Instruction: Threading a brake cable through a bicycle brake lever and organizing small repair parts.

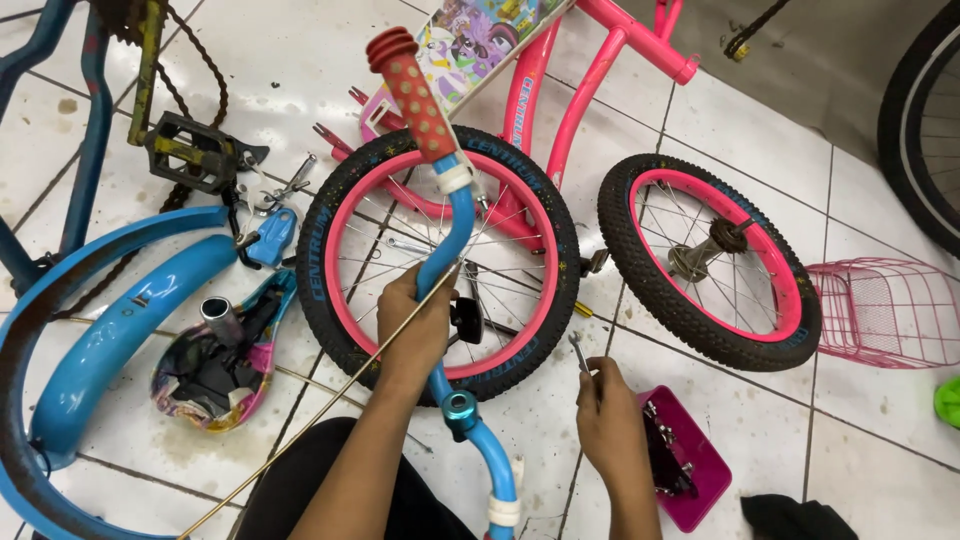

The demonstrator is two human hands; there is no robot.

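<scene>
My left hand (412,325) grips the blue handlebar (447,240) near its middle, just above a teal clamp (461,408). The bar ends in a red dotted grip (415,95) pointing up and away. A thin metal rod (330,400) runs diagonally past that hand. My right hand (607,420) holds a small metal wrench (579,352) upright beside the bar. Under both hands lies a pink-rimmed wheel (345,320) with a black tyre, attached to a pink bicycle frame (590,70) lying on the tiled floor.
A second pink-rimmed wheel (790,320) lies right, a pink wire basket (890,310) beyond it. A pink tray of small parts (700,470) sits by my right hand. Left are a blue mudguard (110,340), an upturned saddle (225,365), a black pedal (190,150) and a chain (205,70).
</scene>
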